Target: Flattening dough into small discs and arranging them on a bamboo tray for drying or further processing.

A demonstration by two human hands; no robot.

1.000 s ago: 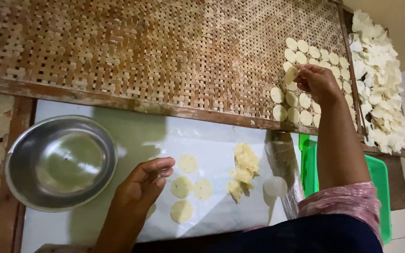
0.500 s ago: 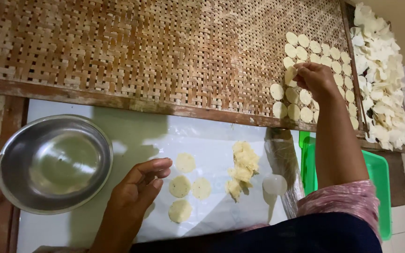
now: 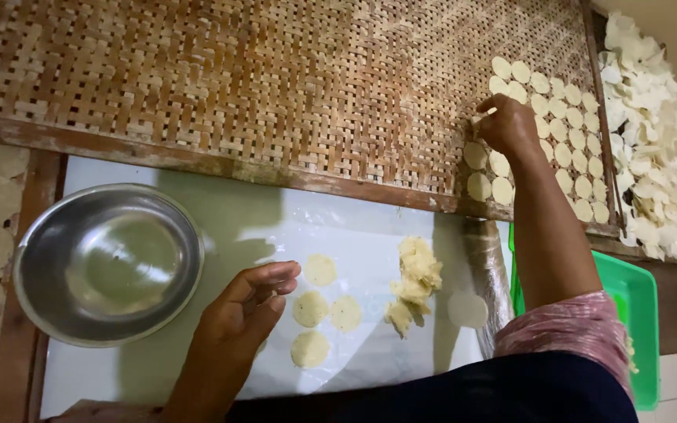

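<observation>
Four flat dough discs (image 3: 319, 309) lie on the white sheet (image 3: 197, 235), just beside the left hand (image 3: 244, 313), whose fingers are loosely curled and hold nothing. The right hand (image 3: 507, 125) has shifted slightly left along the woven tray (image 3: 276, 86); its fingertips pinch what appears to be one disc at the laid rows (image 3: 558, 149). The steel bowl (image 3: 107, 262) sits unchanged.

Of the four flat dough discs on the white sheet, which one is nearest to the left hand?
The middle-left disc, just beside the left hand's fingertips.
</observation>
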